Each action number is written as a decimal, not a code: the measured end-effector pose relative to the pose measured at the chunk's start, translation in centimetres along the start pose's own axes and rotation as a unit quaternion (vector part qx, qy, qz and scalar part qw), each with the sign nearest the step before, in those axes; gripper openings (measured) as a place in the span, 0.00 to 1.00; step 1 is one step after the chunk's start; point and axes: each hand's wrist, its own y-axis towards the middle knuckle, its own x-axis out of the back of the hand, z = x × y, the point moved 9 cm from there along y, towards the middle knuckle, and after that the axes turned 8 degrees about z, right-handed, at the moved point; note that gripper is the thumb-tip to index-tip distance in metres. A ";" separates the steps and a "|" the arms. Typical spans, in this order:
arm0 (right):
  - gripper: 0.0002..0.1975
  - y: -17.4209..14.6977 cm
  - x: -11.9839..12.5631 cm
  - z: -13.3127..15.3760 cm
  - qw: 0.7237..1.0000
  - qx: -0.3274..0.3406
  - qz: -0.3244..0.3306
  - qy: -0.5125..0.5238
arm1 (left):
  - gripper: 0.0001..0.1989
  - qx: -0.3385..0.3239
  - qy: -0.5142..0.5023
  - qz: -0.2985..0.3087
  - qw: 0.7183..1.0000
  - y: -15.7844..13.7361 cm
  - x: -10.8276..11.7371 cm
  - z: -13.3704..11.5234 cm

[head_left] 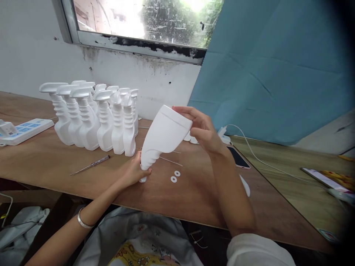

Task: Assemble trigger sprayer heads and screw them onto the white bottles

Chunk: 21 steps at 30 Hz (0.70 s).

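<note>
A white spray bottle [166, 129] is held tilted over the table, its broad base up and to the right, its ribbed neck down and to the left. My left hand [135, 171] is wrapped round the neck end and hides most of the spray head. At the base, my right hand [202, 127] is closed on the rim with fingers on top and thumb below. Below the bottle lie two white washers [175, 176], side by side. Thin white rods [171, 161] lie behind them, partly hidden by the bottle.
Several white spray bottles [88, 125] stand upright at the back left. A screwdriver [91, 164] lies before them, near a power strip [30, 130]. A phone [237, 157] and a white cable [255, 158] are at right. White parts fill a box [58, 212] below left.
</note>
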 end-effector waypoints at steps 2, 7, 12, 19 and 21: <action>0.21 -0.3 0.2 0.6 1.000 -0.012 0.012 0.010 | 0.30 -0.009 -0.002 -0.003 1.000 0.1 0.0 -0.1; 0.25 -0.4 0.1 1.6 0.998 -0.008 0.057 0.032 | 0.28 -0.016 -0.030 0.013 0.999 0.1 -0.4 0.2; 0.25 -0.2 -0.1 1.3 0.996 0.014 0.082 -0.012 | 0.22 -0.012 -0.120 0.114 0.986 -0.5 -2.0 -0.4; 0.28 0.5 0.7 -1.4 0.998 0.004 0.040 0.052 | 0.08 0.019 -0.194 0.290 0.937 -2.1 -4.0 -2.0; 0.32 0.5 0.4 -1.8 0.996 0.001 0.071 0.057 | 0.09 0.021 -0.205 0.323 0.924 -2.4 -4.3 -2.2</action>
